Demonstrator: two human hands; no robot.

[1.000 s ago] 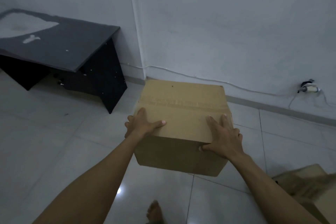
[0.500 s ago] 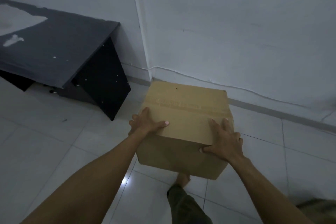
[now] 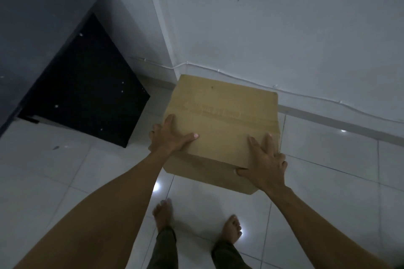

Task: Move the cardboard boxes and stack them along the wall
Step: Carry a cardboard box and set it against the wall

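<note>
Bare feet: left foot and right foot are planted apart on the tiled floor, toes pointing toward the wall. Judged a braced stance for setting a load down ahead.

Both arms are stretched forward. Left hand: thumb lies across the top, fingers wrap over the left edge of the cardboard box. Right hand: fingers are spread flat on the top and the thumb presses the near face, so it pinches the near right corner. Both hands are clamped on the box. Opposite-side holds probably keep it level and steerable.

Box position: in front of the feet, far edge close to the foot of the wall, near the corner. It appears to be carried clear of the floor, but floor contact can't be confirmed from this angle.

Box appearance: plain brown and closed, with a taped seam and faint print across the top. A small dark spot sits near the far edge. Corners look slightly softened. No crushing is visible.

Left of the box stands a dark desk, apart from it. A thin cable runs along the wall just above the floor.
</note>
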